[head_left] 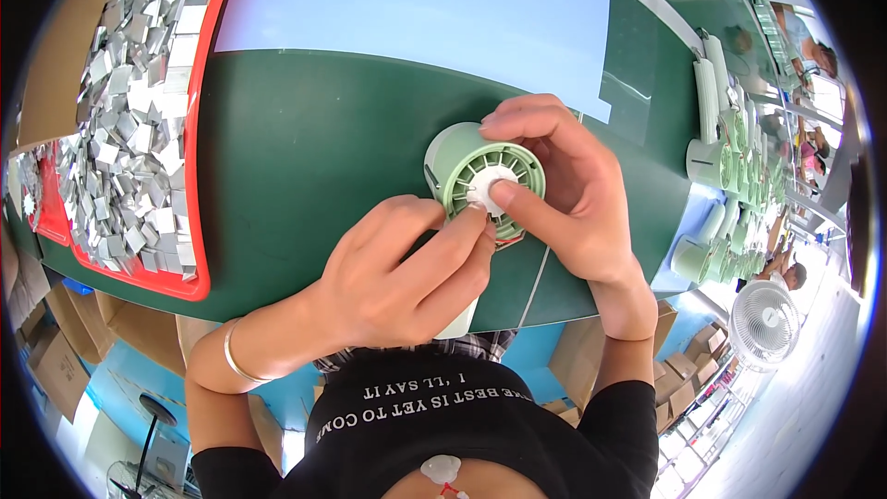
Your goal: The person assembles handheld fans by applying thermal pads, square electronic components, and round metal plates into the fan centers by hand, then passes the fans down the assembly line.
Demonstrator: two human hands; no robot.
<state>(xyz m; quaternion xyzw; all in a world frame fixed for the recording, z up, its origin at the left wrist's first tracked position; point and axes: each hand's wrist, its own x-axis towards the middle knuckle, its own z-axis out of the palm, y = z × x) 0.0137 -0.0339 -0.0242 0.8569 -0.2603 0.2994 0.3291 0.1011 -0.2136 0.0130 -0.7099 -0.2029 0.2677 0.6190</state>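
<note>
We're over a dark green worktable (305, 148) on a busy assembly floor, with a pale blue panel (416, 0) lying beyond the fingers and blue flooring below the near edge. Out past the left knuckles sits a red tray (199, 222), heaped with small silvery square pieces (139, 120), and a second red tray (51, 212) beside it holds more of the same. Right under the fingertips is the pale green fan housing (480, 176), a round drum with a ribbed front grille and a white hub (490, 185) at its centre. Our left hand (407, 268) curls in, its index fingertip pressing against the hub's lower left edge. Our right hand (564, 194) wraps over the top and right of the housing, gripping it, thumb laid on the hub. Well beyond the right hand, a row of finished green fans (730, 157) lines the table's far end. Brown cardboard boxes (55, 360) stack on the floor to the lower left, more cartons (684, 379) to the lower right, near a white standing fan (765, 322).
</note>
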